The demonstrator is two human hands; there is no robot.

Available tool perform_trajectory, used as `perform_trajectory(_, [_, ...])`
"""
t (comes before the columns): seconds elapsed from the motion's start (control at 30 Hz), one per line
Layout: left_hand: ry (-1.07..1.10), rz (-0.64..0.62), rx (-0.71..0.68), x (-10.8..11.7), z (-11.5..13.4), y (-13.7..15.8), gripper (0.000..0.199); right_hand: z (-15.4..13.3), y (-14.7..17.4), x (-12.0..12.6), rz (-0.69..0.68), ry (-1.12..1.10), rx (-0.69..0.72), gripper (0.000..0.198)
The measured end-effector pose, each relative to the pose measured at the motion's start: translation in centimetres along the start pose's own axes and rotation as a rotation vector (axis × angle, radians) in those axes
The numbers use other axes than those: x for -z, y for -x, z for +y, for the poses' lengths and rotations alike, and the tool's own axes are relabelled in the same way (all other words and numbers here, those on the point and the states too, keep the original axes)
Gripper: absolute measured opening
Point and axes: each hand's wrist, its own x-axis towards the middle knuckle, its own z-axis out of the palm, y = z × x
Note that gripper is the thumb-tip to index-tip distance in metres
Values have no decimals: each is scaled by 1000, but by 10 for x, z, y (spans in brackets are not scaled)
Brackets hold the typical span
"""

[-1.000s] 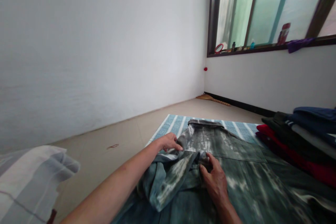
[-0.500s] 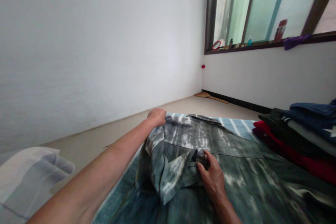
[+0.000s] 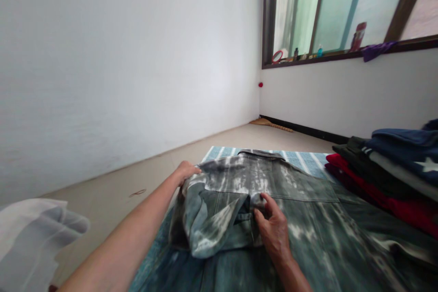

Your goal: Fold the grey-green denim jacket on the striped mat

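A grey-green jacket (image 3: 294, 210) with pale bleached streaks lies spread out, its collar (image 3: 262, 153) at the far end. Its left sleeve (image 3: 219, 230) is bent over onto the body, bunched in loose folds. My left hand (image 3: 186, 171) is closed on the jacket's edge near the left shoulder, its fingertips partly hidden. Between the thumb and fingers of my right hand (image 3: 273, 223) is the cuff end of that sleeve, held over the middle of the jacket.
Beneath the jacket is a blue-and-white striped cloth (image 3: 304, 162). Folded clothes (image 3: 386, 178) are stacked at the right. Sheer white fabric (image 3: 37, 232) hangs at the lower left. Beyond are pale floor (image 3: 226, 139), a white wall (image 3: 137, 54) and a window sill (image 3: 335, 58) with small items.
My left hand has drawn back toward me and slightly left along the shoulder edge, and the sleeve's folds have spread flatter. My right hand keeps hold of the cuff. The view has shifted slightly.
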Motion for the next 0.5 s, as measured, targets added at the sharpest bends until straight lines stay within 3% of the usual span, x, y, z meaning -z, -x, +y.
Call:
perform_trajectory(0.17, [-205, -5, 49, 8, 15, -15, 27, -18, 7, -7, -88, -275, -35, 55])
perform_trajectory(0.27, [-274, 2, 26, 4, 21, -14, 27, -28, 13, -11, -251, -411, -131, 55])
perform_trajectory(0.37, [-323, 11, -43, 6, 25, -7, 22, -35, 16, -12, -410, -542, -239, 47])
perform_trajectory(0.5, [-358, 44, -250, 11, 41, -1, 35, -42, 16, -11, -528, -546, -261, 25])
